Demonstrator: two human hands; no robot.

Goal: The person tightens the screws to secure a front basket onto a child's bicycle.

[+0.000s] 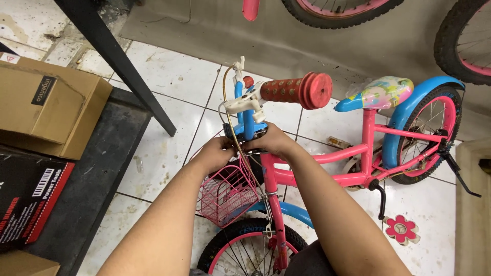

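Both forearms rise from the bottom edge, cut off below the elbow, and meet at the handlebar stem (249,134) of a small pink bicycle (327,163). Left hand (217,152) curls against the stem's left side, just above the pink wire basket (227,193); right hand (273,140) wraps the stem from the right. Fingers of both hands are bent inward and pressed together around the stem, though their tips are hidden behind the knuckles, so what they pinch cannot be told. Above the stem a red grip (296,90) points toward the camera, blurred. Below the stem the front wheel (245,250) is cut by the frame edge. Left of the stem lie cardboard boxes (48,105), partly out of view
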